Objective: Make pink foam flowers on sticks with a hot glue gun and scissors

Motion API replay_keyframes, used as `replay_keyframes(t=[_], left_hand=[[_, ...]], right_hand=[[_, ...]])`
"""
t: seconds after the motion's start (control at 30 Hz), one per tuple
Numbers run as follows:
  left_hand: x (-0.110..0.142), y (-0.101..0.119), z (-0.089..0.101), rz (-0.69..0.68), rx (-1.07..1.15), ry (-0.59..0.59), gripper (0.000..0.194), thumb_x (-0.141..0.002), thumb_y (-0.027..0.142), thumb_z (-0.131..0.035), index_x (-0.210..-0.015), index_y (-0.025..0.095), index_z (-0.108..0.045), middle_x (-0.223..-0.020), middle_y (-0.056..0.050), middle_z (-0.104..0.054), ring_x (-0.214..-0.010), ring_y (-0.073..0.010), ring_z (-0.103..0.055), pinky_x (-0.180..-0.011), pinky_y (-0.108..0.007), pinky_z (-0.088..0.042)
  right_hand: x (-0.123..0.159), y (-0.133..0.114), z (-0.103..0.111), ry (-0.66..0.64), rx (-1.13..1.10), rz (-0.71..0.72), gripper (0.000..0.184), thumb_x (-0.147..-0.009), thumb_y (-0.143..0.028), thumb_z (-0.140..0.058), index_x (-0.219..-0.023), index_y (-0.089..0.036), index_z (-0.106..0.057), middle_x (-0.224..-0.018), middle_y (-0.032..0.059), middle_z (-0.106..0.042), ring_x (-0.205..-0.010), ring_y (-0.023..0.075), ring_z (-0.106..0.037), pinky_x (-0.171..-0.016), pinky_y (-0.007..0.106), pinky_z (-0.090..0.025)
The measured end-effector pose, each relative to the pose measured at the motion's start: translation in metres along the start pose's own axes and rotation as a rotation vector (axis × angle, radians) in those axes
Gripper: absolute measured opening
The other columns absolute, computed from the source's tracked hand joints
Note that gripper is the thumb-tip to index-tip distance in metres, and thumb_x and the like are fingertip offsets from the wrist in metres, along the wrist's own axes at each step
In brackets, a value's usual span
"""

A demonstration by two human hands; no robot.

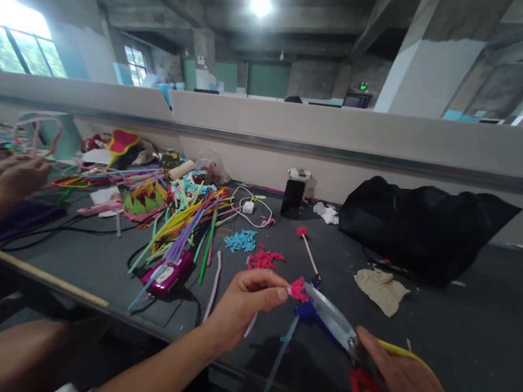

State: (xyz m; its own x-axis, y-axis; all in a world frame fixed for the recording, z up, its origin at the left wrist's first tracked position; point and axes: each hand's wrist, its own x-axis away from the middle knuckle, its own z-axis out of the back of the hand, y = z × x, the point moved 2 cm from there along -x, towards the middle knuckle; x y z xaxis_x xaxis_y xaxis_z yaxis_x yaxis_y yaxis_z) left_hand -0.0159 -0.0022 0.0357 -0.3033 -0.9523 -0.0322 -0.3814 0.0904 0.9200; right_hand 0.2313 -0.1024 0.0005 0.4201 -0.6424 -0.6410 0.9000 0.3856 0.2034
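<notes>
1. In the head view, the person's left hand (250, 297) pinches a small, fuzzy, pink-red tuft (299, 289); this grip is closed, thumb against finger, with the tuft's frilled end poking out past the fingertips, above the dark, flat-topped bench (488, 335).
2. The right hand (403, 382) has its grip closed around the handles of long metal-bladed scissors with a red handle (333, 318). The tips meet the tuft's outer edge; how wide the blades stand cannot be told.
3. The left fingertips sit near the blade tips, so a slip or an overreaching snip could nick the skin.
4. Only a narrow end is pinched: a hard tug from the blades might twist the tuft or pull it loose. Too deep a bite could spoil its shape.
5. A blue plastic tool with a translucent stick (308, 313), perhaps a glue gun, appears beneath the blades. If it is hot, a lowered wrist could be burnt; a bumped tool could roll or smear.
6. Trimmings could scatter into the heap of short pink-red pieces (265, 259) just beyond the left hand, or settle on the pale stem with a red fuzzy tip (310, 256), and be hard to pick out.
</notes>
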Motion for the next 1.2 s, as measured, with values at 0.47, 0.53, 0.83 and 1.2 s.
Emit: replay_keyframes(t=[0.47,0.53,0.83,1.2], left_hand=[[-0.006,-0.005,0.001,0.063,0.185,-0.047,0.019,-0.074,0.032,-0.075,-0.074,0.013,-0.070,-0.051,0.004,-0.049,-0.046,-0.0050,-0.036,-0.048,-0.022,-0.022],[-0.004,-0.005,0.000,0.086,0.211,-0.084,0.020,-0.077,0.032,-0.072,-0.078,0.013,-0.069,-0.050,0.003,-0.051,-0.044,-0.0050,-0.037,-0.047,-0.022,-0.021],[0.000,-0.010,-0.006,0.142,0.237,-0.166,0.019,-0.087,0.032,-0.061,-0.084,0.013,-0.065,-0.050,0.003,-0.053,-0.038,-0.0043,-0.035,-0.043,-0.021,-0.019],[0.006,-0.027,-0.025,0.283,0.201,-0.180,0.022,-0.083,0.033,-0.064,-0.077,0.012,-0.066,-0.043,0.007,-0.037,-0.036,-0.0039,-0.024,-0.041,-0.022,-0.011]], right_hand=[[0.016,0.030,-0.039,-0.229,-0.116,-0.648,0.046,-0.086,-0.050,-0.050,-0.127,-0.032,-0.060,-0.112,0.0013,-0.073,-0.089,0.0242,-0.073,-0.067,0.033,-0.058],[0.025,0.041,-0.055,-0.392,-0.195,-0.762,0.047,-0.083,-0.052,-0.052,-0.124,-0.031,-0.063,-0.112,0.0023,-0.073,-0.093,0.0265,-0.072,-0.071,0.037,-0.058],[0.014,0.051,-0.058,-0.264,-0.192,-0.649,0.046,-0.084,-0.052,-0.048,-0.109,-0.021,-0.070,-0.102,0.0113,-0.073,-0.097,0.0305,-0.067,-0.090,0.049,-0.050],[-0.074,-0.019,-0.016,0.279,-0.623,-0.552,0.021,-0.088,-0.034,-0.061,-0.107,-0.028,-0.068,-0.111,0.0022,-0.066,-0.085,0.0153,-0.065,-0.075,0.029,-0.053]])
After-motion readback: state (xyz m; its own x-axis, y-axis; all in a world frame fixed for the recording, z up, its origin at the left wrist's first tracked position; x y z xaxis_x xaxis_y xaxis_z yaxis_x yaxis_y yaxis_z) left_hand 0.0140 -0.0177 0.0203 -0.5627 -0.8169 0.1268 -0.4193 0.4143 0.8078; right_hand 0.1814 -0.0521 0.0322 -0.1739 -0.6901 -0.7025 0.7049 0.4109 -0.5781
